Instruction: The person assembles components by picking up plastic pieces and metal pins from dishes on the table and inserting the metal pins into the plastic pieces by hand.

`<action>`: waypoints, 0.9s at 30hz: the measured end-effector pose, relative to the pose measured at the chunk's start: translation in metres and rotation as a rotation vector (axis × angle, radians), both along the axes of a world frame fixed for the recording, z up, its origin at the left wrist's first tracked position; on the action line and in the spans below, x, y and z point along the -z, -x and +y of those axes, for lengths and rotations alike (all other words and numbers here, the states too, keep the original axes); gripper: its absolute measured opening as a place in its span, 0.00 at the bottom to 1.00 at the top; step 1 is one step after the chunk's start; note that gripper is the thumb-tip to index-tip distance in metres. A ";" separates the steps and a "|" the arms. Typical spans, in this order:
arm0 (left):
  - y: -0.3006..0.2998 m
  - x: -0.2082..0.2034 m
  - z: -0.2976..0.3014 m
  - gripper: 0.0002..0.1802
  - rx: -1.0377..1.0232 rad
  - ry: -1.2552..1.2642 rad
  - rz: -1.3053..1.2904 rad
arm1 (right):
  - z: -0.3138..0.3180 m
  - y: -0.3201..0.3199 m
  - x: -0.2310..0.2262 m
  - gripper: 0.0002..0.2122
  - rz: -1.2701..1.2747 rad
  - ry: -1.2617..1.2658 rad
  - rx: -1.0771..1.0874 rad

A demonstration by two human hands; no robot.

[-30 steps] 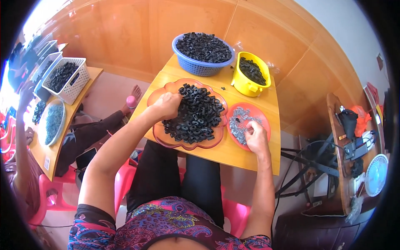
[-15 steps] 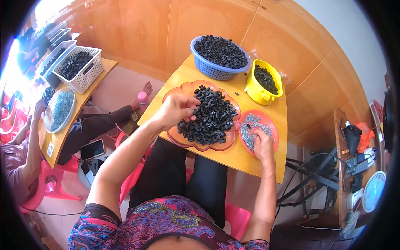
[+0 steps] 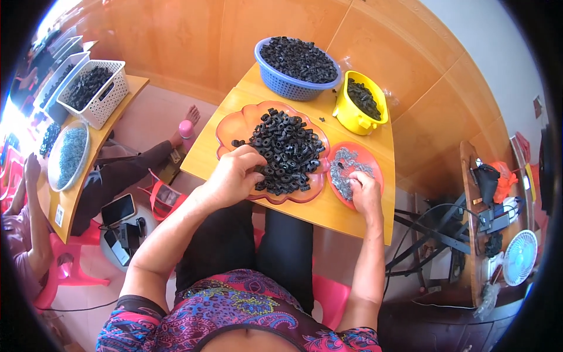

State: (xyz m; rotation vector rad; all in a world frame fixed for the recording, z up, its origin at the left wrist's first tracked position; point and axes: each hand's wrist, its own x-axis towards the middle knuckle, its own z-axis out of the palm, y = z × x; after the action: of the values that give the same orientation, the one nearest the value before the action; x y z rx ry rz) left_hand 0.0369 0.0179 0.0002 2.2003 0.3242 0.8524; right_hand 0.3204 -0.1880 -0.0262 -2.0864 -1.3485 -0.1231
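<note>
Both hands down at the parts. Left hand [image 3: 234, 178] is at the near-left side of the black pieces [image 3: 285, 149] in the orange dish [image 3: 233, 123], fingers half curled, thumb near forefinger; can't tell whether a piece is pinched. Right hand [image 3: 366, 193] is just right of that dish, fingers bunched, tips down at the silver bits [image 3: 346, 159]; can't tell if they've closed on one.

Black pieces: small, some with holes showing, heaped in the orange dish, whose left part is bare. Silver bits: spread on the red plate [image 3: 373, 159], just right of the orange dish; too small to make out their shape. One dark speck [image 3: 341, 166] among them.

Step in hand, my read: picking, one part type per hand. Next move calls for a clean fingertip pinch on each side, single part each, no neighbours dragged along. Silver side looks fussier, bits being so fine.

Further out, same worktop [image 3: 202, 161]: blue basket [image 3: 287, 88] behind the orange dish, piled with black pieces; yellow basket [image 3: 352, 120] behind and right of it, also holding some. Stray black piece [image 3: 322, 119] between dish and yellow basket. Well left of the dish, a second worktop [image 3: 67, 202] carries a white basket [image 3: 111, 105] of dark pieces and a round tray [image 3: 87, 145] of bluish bits; co-worker's hand [image 3: 31, 169] near the tray.
</note>
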 end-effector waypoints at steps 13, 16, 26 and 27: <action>0.009 -0.005 -0.008 0.12 0.203 0.954 -0.004 | 0.014 0.011 0.002 0.04 0.385 -0.076 0.155; 0.012 -0.006 -0.010 0.11 0.216 0.961 -0.022 | 0.009 0.011 0.006 0.05 0.461 -0.073 0.139; 0.011 -0.001 -0.021 0.11 0.332 0.983 -0.122 | -0.006 0.005 0.006 0.10 0.544 -0.203 0.013; 0.011 -0.002 -0.021 0.11 0.349 0.993 -0.131 | -0.006 0.005 0.008 0.10 0.516 -0.201 0.028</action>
State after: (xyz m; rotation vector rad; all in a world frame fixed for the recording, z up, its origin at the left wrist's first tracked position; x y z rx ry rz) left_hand 0.0259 -0.0035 0.0019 1.2159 0.2166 0.4708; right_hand 0.3151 -0.1935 -0.0341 -1.8030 -0.9509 0.2443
